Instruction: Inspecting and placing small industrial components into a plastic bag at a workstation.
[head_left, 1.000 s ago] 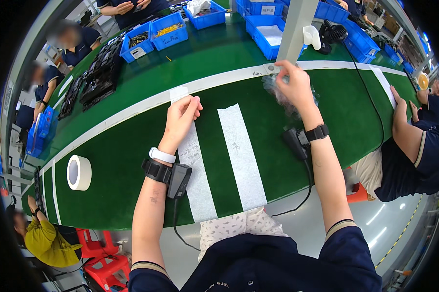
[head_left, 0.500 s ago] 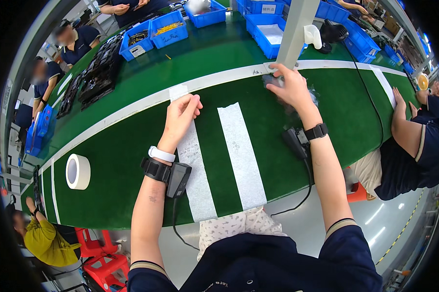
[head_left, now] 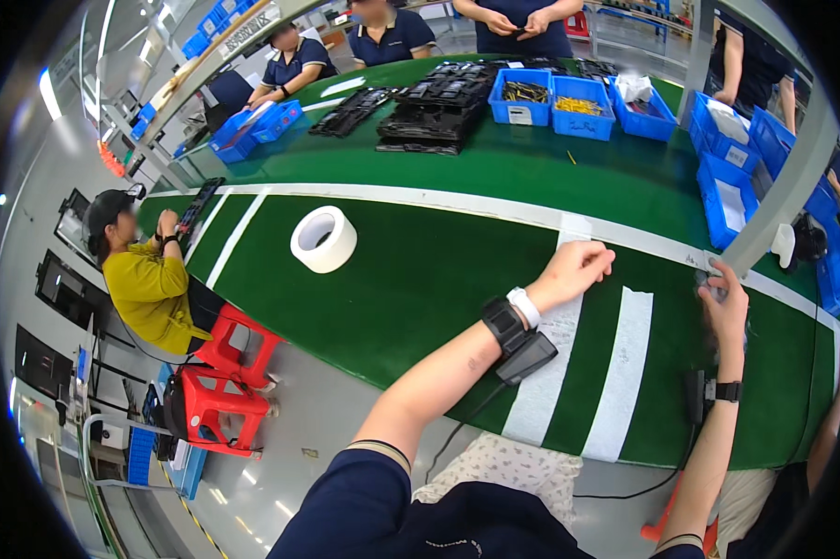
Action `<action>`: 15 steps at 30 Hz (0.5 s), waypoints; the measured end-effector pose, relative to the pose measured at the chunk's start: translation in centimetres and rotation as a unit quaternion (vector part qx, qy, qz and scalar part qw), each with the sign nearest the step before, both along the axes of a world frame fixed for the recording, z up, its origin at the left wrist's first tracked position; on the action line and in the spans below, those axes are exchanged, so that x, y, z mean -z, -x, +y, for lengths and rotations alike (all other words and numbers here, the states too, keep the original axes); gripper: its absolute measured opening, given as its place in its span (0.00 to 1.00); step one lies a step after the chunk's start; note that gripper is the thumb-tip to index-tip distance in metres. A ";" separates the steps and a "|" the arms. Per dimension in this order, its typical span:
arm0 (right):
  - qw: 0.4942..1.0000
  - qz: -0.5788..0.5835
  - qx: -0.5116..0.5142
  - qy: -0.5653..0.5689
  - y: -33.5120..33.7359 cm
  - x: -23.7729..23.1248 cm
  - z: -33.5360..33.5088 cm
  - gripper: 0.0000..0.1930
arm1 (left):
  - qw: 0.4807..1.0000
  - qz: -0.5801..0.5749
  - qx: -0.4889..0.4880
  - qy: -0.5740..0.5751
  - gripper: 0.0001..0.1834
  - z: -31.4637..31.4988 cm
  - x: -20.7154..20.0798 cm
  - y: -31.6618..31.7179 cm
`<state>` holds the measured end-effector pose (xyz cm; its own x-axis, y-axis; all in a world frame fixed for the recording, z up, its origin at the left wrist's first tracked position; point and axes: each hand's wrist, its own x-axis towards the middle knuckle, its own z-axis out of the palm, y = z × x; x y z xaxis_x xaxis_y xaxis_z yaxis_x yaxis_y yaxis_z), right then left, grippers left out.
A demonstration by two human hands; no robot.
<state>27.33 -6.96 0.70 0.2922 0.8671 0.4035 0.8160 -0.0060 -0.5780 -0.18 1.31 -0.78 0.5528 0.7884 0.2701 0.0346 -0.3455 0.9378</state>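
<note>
My left hand [head_left: 573, 272] is closed, its fingers curled together, over the upper end of a white paper strip [head_left: 548, 373] stuck on the green mat. Whatever lies inside its fingers, if anything, is hidden. By the foot of a grey post, my right hand [head_left: 727, 307] is open, thumb and forefinger apart, over some crumpled clear plastic [head_left: 703, 279]. That hand hides most of the plastic, and I cannot tell whether it touches it. A second white strip [head_left: 618, 377] lies between my hands. To the left, a roll of white tape [head_left: 325, 240] rests on the mat.
A grey post [head_left: 769, 210] rises beside my right hand. Past the white border line stand blue bins [head_left: 583, 121] of small parts and stacked black trays [head_left: 429, 116]. Cables hang from my wrist devices. A person in a yellow top [head_left: 150, 289] sits left, near red stools [head_left: 219, 410].
The view has swung left, so everything sits farther right in the picture. My left hand stays by the strip; my right stays near the post's foot, its fingers drawn a little closer together.
</note>
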 end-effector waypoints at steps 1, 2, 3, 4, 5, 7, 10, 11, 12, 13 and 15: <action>1.000 0.000 0.000 -0.009 0.5 -0.2 0.1 0.24 | 1.000 0.005 -0.001 -0.003 0.16 0.1 0.0 0.2; 1.000 0.003 -0.005 -0.011 0.8 0.0 0.2 0.24 | 1.000 0.007 -0.003 -0.001 0.16 0.1 0.1 0.4; 1.000 0.003 -0.003 -0.011 0.2 0.0 0.4 0.24 | 1.000 -0.004 -0.002 0.001 0.16 0.1 -0.1 0.0; 1.000 0.002 -0.001 -0.010 -0.2 0.0 0.4 0.24 | 1.000 -0.015 -0.002 0.004 0.16 0.0 -0.2 -0.2; 1.000 0.003 -0.007 -0.010 -0.4 0.1 0.4 0.23 | 1.000 -0.016 -0.005 0.003 0.16 -0.1 -0.2 -0.2; 1.000 -0.006 -0.005 -0.016 -0.6 0.2 0.3 0.23 | 1.000 -0.011 -0.002 0.010 0.17 0.1 -0.4 -0.6; 0.999 -0.022 -0.006 -0.030 -0.5 0.4 0.6 0.23 | 1.000 -0.018 0.001 0.009 0.17 0.0 -0.4 -0.4; 0.999 -0.020 -0.009 -0.028 -0.4 0.3 0.7 0.23 | 1.000 -0.017 0.001 0.008 0.17 0.2 -0.4 -0.2; 0.999 -0.018 -0.012 -0.024 -0.3 0.2 0.7 0.23 | 1.000 -0.014 0.000 0.002 0.17 0.3 -0.4 -0.2; 1.000 -0.019 -0.012 -0.022 -0.2 0.3 0.7 0.23 | 1.000 -0.011 -0.002 -0.004 0.17 0.3 -0.4 -0.1; 1.000 -0.013 -0.003 -0.020 -0.1 0.3 0.7 0.23 | 1.000 -0.005 -0.002 0.001 0.17 0.3 -0.2 0.0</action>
